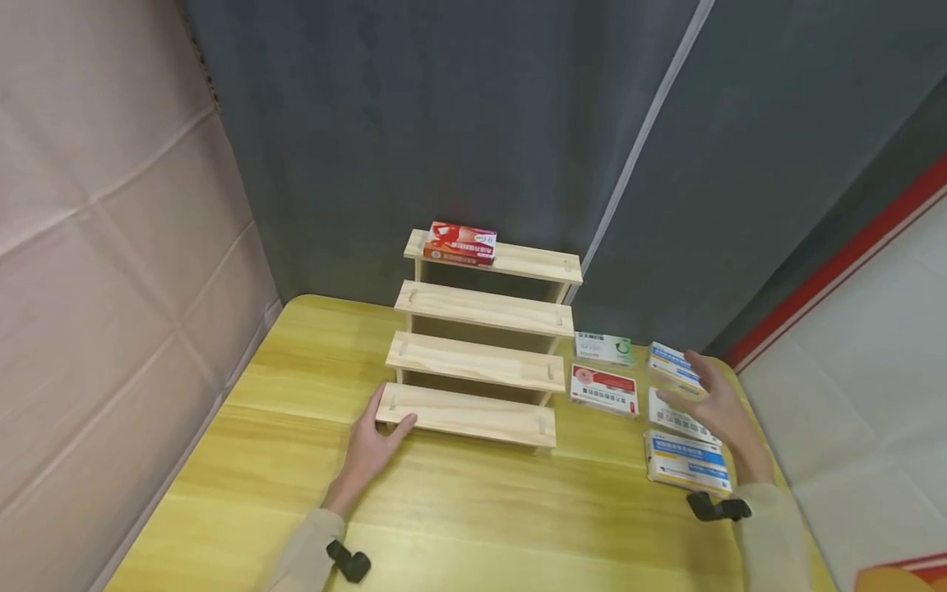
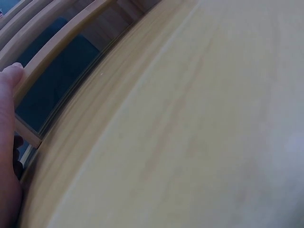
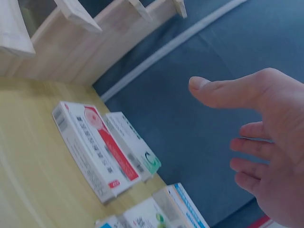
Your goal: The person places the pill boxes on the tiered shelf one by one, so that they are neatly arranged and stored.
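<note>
A stepped wooden rack (image 1: pixel 473 362) with several shelves stands on the table. My left hand (image 1: pixel 372 444) grips the left end of its lowest shelf, thumb on the front edge; the left wrist view shows part of that hand (image 2: pixel 8 142) at the rack. On the top shelf lies a red box (image 1: pixel 460 244). My right hand (image 1: pixel 719 411), holding nothing, hovers above the white box (image 1: pixel 676 415) and the blue-and-white box (image 1: pixel 675 366) at the right. In the right wrist view the hand (image 3: pixel 270 137) has its thumb spread away from the fingers.
Right of the rack lie a green-and-white box (image 1: pixel 603 349) and a red-and-white box (image 1: pixel 603 390). Nearer the front is another blue-and-white box (image 1: pixel 688 462). A dark curtain (image 1: pixel 444 107) hangs behind the table (image 1: pixel 473 518), with pale walls at both sides.
</note>
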Available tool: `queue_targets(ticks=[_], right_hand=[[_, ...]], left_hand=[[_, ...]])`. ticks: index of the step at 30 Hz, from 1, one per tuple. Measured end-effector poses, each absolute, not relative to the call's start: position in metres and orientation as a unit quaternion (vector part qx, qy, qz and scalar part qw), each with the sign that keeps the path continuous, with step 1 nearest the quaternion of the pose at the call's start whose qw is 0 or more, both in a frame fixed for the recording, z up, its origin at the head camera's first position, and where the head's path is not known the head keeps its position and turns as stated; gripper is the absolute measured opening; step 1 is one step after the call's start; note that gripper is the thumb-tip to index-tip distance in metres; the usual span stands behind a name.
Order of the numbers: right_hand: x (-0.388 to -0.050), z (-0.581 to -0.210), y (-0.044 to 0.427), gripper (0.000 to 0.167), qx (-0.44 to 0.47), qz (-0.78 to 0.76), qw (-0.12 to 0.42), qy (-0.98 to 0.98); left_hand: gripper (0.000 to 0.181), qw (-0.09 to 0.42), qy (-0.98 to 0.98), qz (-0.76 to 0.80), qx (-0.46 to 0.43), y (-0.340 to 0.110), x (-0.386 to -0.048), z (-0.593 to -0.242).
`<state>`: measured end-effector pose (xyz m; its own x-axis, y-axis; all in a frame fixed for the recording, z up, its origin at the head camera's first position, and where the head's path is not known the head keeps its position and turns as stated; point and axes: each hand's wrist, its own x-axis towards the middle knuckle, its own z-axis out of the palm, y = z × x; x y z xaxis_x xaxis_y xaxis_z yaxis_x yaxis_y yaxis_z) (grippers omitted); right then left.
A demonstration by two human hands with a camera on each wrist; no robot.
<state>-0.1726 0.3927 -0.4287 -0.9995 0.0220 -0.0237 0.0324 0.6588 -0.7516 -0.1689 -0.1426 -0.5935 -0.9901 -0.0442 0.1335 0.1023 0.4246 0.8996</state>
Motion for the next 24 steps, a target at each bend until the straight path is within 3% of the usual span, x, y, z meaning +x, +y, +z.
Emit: queue_targets(ticks=[18,24], right_hand=[[-0.134,-0.462,0.438,0.100,0.044,-0.394,0.028,0.918],[-0.127,-0.470,0.442,0.099,0.063,-0.414,0.032,0.908]], left_hand=[[0.093,0.061,-0.842,-0.537,-0.014,-0.139,-0.168,-0.596],[0.091,0.080,-0.845,-0.528,-0.021,-0.142,-0.170,-0.596]])
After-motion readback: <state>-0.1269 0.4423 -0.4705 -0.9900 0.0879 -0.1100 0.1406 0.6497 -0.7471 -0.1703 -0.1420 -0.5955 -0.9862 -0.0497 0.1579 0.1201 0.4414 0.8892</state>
